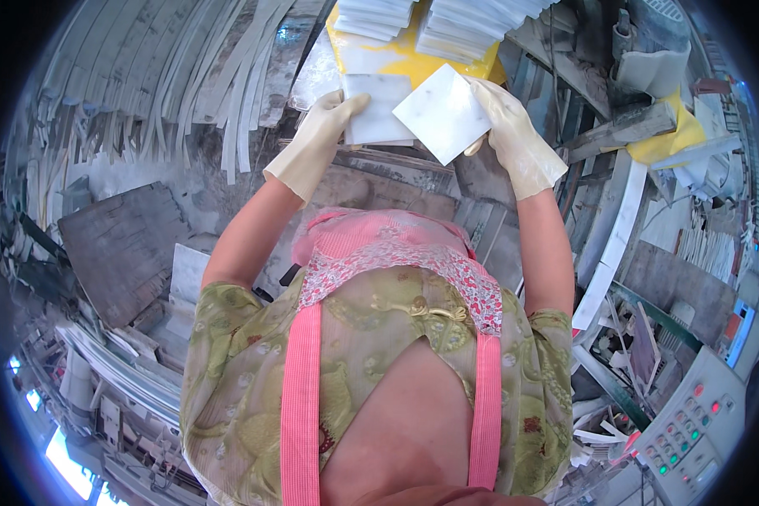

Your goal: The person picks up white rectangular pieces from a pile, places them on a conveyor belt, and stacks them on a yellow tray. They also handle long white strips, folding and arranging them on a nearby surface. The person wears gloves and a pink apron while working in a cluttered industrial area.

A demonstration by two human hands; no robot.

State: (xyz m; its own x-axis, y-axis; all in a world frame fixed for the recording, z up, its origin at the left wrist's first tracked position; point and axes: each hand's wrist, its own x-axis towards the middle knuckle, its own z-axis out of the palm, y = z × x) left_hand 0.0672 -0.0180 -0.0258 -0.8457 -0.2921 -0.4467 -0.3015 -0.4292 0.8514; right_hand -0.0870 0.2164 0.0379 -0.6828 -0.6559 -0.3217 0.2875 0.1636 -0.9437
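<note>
"What's showing on the left?"

"Grey strips [169, 67] are fanning out in a row, with a dark board [125, 249] lying nearer the person. Next, the gloved left hand [319, 135] is resting its thumb on the edge of the left tile [378, 108]. Its fingers are hiding, so I can't tell whether it's gripping."

"And that tile?"

"It's lying flat, white with faint grey marks, and at least one more piece is peeking out under its near edge."

"How far along is the work looking?"

"Partway, I'd say. Just beyond, the left stack [373, 18] and the right stack [460, 38] are standing on a yellow surface [406, 49], several pieces in each. Whether those are finished or waiting, I can't tell."

"So what's plainly left undone?"

"The right tile [441, 115]. The gloved right hand [514, 131] is gripping it by one edge, thumb on top, a fingertip showing underneath, so it isn't set down yet. It's pointing cornerwise and overlapping the left tile from here; I'm not making out whether they're touching."

"Anything farther right?"

"A yellow cloth [675, 135] is draping near a beam [620, 133], and a panel [691, 422] is showing red and green lights."
</note>
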